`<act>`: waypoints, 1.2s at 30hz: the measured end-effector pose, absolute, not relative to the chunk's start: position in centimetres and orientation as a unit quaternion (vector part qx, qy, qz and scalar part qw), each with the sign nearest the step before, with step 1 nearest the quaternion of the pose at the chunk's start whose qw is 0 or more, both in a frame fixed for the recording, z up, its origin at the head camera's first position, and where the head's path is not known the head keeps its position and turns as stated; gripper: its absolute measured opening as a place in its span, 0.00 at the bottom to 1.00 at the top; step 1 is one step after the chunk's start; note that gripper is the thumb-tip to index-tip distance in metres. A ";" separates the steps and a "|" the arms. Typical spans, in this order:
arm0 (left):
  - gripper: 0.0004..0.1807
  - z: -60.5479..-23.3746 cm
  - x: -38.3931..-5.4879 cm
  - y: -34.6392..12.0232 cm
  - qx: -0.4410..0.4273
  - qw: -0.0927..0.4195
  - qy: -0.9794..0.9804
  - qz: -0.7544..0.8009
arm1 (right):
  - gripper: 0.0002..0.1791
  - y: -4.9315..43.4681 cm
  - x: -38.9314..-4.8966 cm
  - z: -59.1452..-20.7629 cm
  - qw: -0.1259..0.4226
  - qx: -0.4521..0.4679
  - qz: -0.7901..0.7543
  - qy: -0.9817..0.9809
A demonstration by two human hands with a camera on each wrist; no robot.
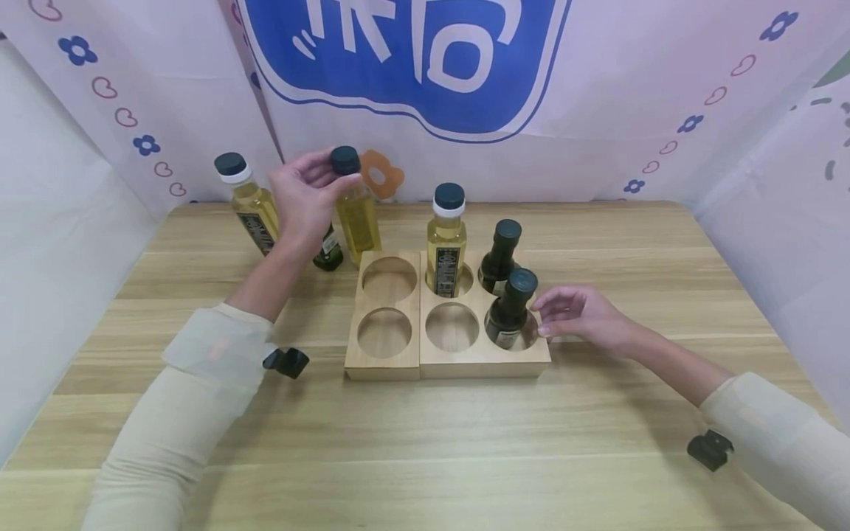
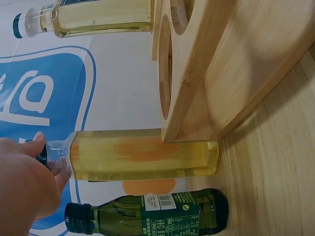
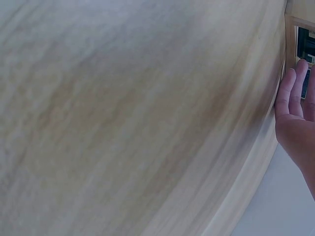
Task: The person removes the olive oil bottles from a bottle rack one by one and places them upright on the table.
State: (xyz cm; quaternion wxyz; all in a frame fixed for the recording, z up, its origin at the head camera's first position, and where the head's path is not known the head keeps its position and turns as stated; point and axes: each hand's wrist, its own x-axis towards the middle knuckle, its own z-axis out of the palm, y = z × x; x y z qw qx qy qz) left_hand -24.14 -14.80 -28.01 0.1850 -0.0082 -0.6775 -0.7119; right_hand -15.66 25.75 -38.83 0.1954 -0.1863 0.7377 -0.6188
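My left hand [image 1: 304, 198] pinches the dark cap end of a clear bottle of yellow oil [image 1: 359, 221]. In the left wrist view this oil bottle [image 2: 142, 155] stands upright on the table, close beside the wooden bottle rack [image 2: 197, 64]. My right hand [image 1: 587, 318], fingers loosely bent and holding nothing, is at the right end of the rack [image 1: 485, 369], by a dark green bottle [image 1: 510, 313] in the front right hole. Whether its fingertips touch the rack, I cannot tell. In the right wrist view the right hand [image 3: 298, 115] is partly cut off.
Another dark bottle [image 1: 499, 254] and a yellow oil bottle [image 1: 446, 240] stand in the rack's back holes. Left of the rack are a second oil bottle [image 1: 255, 214], partly behind my left hand, and a small green bottle [image 1: 328, 254]. A printed cloth [image 1: 598, 147] hangs behind the table.
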 end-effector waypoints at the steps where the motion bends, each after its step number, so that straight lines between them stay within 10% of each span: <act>1: 0.26 -28.0 -24.1 -14.8 -0.008 0.185 -0.677 -0.713 | 0.22 25.8 -15.7 -38.8 0.196 -0.186 -0.619 0.737; 36: 0.27 -28.1 -23.4 -15.2 -0.026 0.181 -0.712 -0.678 | 0.21 25.7 -15.6 -38.7 0.198 -0.180 -0.624 0.734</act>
